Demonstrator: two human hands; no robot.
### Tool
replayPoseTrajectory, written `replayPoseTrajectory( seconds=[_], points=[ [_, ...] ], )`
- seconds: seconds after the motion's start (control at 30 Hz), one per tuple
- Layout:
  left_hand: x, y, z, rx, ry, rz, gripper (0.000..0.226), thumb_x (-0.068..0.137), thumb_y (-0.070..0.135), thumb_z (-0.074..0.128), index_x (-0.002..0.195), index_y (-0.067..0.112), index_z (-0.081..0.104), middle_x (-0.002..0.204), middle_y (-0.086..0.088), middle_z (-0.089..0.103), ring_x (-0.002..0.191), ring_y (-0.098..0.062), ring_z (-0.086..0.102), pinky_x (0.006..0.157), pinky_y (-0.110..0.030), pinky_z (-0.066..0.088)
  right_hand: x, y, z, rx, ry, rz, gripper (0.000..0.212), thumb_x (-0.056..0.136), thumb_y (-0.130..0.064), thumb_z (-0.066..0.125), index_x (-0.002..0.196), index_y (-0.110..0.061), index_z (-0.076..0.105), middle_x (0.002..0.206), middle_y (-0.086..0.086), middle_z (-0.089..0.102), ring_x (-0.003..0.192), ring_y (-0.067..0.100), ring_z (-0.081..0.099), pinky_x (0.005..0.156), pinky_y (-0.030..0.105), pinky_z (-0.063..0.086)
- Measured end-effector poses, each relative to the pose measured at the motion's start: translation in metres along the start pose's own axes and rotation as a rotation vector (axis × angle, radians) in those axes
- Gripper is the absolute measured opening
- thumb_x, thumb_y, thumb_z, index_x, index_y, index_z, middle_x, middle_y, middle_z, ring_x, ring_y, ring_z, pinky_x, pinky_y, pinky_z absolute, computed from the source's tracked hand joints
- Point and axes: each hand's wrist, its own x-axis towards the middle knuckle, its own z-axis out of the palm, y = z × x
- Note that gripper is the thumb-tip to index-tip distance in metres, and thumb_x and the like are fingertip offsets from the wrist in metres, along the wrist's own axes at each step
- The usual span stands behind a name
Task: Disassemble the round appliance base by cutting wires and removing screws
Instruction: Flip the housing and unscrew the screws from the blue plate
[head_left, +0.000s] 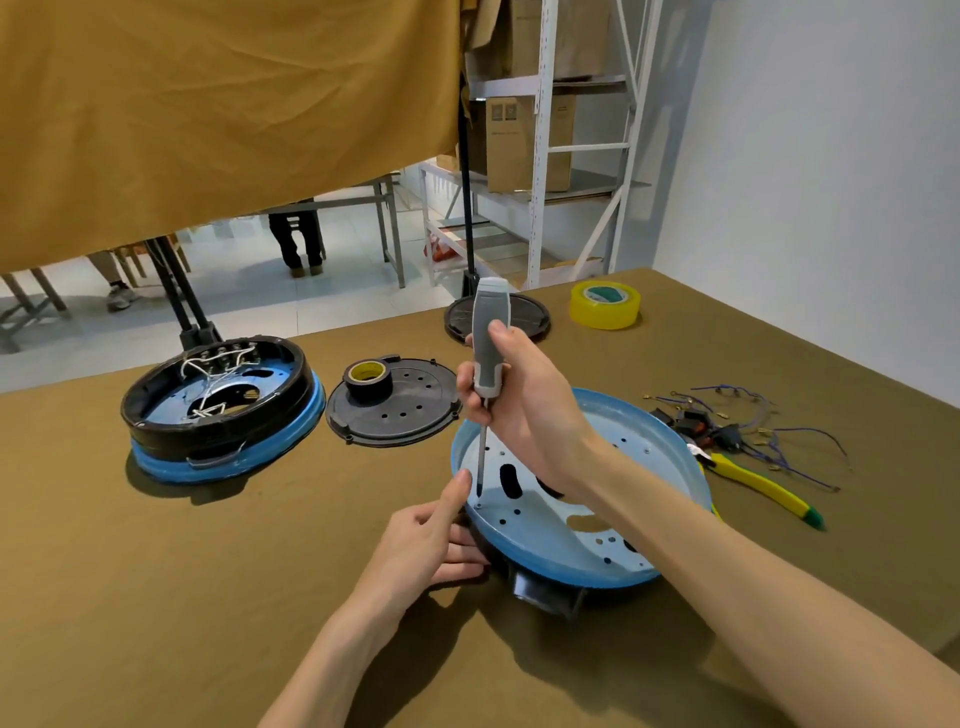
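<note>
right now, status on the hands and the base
Right hand grips screwdriver, tip down at a screw hole in the blue base. Left hand steadies the rim, thumb up. Cut wires and pliers lie aside, nothing blocking.

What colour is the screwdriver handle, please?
Grey and white screwdriver handle, head view.

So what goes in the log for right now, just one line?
right hand: grips grey-handled screwdriver, tip at screw | left hand: holds rim of round blue appliance base | yellow-handled pliers: on table
</note>
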Motion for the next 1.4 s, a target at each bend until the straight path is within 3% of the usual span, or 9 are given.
replayPoseTrajectory(
  seconds=[0.43,0.63,0.73,0.9,1.03,1.13,1.2,1.3,1.4],
  points=[
    [0.001,-0.004,0.001,0.026,-0.017,0.02,0.083,0.068,0.085,0.056,0.108,0.015,0.073,0.088,-0.009,0.079,0.083,-0.021,0.078,0.071,-0.029,0.063,-0.011,0.006,0.004,-0.096,-0.018,-0.01,0.021,0.105,-0.034,0.048,0.097,-0.015,0.044,0.075,0.009,0.059,0.062,0.018,0.047,0.06,0.029,0.034],
    [0.001,-0.003,0.003,0.035,-0.002,0.023,0.085,0.067,0.085,0.055,0.109,0.014,0.073,0.086,-0.009,0.079,0.08,-0.02,0.078,0.071,-0.03,0.063,-0.017,-0.002,0.004,-0.325,0.009,-0.17,0.025,0.095,-0.017,0.067,0.11,-0.006,0.051,0.092,0.013,0.069,0.082,0.025,0.069,0.082,0.039,0.057],
    [0.0,-0.002,0.003,0.052,-0.003,0.026,0.082,0.066,0.085,0.053,0.109,0.018,0.073,0.086,-0.006,0.08,0.081,-0.018,0.078,0.071,-0.028,0.063,-0.019,-0.012,0.01,-0.34,0.02,-0.225,0.034,0.095,-0.007,0.069,0.121,-0.005,0.048,0.101,0.018,0.068,0.076,0.02,0.069,0.075,0.031,0.058],
    [0.0,-0.003,0.002,0.054,0.003,0.028,0.079,0.07,0.083,0.053,0.108,0.018,0.075,0.086,-0.006,0.08,0.081,-0.019,0.079,0.071,-0.029,0.063,-0.016,-0.022,0.022,-0.289,0.098,-0.25,0.043,0.091,-0.04,0.069,0.115,-0.011,0.048,0.087,0.001,0.069,0.06,0.014,0.06,0.056,0.026,0.054],
    [0.0,-0.003,0.004,0.059,0.014,0.02,0.077,0.071,0.082,0.054,0.106,0.017,0.075,0.085,-0.006,0.08,0.08,-0.018,0.079,0.07,-0.028,0.063,-0.011,-0.023,0.023,-0.333,0.065,-0.201,0.05,0.083,-0.05,0.064,0.108,-0.007,0.057,0.087,-0.003,0.072,0.071,0.012,0.068,0.067,0.028,0.058],
    [0.0,-0.003,0.003,0.058,0.02,0.026,0.078,0.069,0.083,0.054,0.106,0.018,0.075,0.084,-0.005,0.08,0.079,-0.018,0.079,0.067,-0.026,0.062,-0.008,-0.029,0.017,-0.244,0.008,-0.145,0.036,0.1,-0.04,0.057,0.11,-0.008,0.068,0.09,0.003,0.07,0.077,0.015,0.067,0.074,0.034,0.056],
    [0.0,-0.003,0.002,0.056,0.02,0.028,0.079,0.067,0.084,0.055,0.106,0.018,0.075,0.084,-0.005,0.08,0.079,-0.018,0.079,0.067,-0.027,0.062,-0.008,-0.031,0.017,-0.153,-0.015,-0.112,0.034,0.103,-0.037,0.051,0.117,-0.01,0.064,0.084,0.003,0.066,0.07,0.016,0.062,0.067,0.032,0.054],
    [0.0,-0.004,0.002,0.05,0.019,0.027,0.081,0.067,0.085,0.056,0.107,0.016,0.075,0.085,-0.007,0.08,0.081,-0.02,0.079,0.069,-0.028,0.063,-0.008,-0.028,0.02,-0.164,0.028,-0.148,0.039,0.092,-0.04,0.069,0.111,-0.012,0.05,0.077,0.004,0.058,0.056,0.015,0.053,0.051,0.028,0.047],
    [0.0,-0.004,0.003,0.055,0.022,0.03,0.082,0.066,0.085,0.055,0.106,0.017,0.075,0.085,-0.006,0.08,0.08,-0.019,0.079,0.068,-0.027,0.063,-0.009,-0.024,0.02,-0.246,0.08,-0.254,0.041,0.083,-0.039,0.079,0.095,-0.012,0.052,0.068,0.003,0.059,0.055,0.017,0.056,0.053,0.028,0.051]
  ],
)
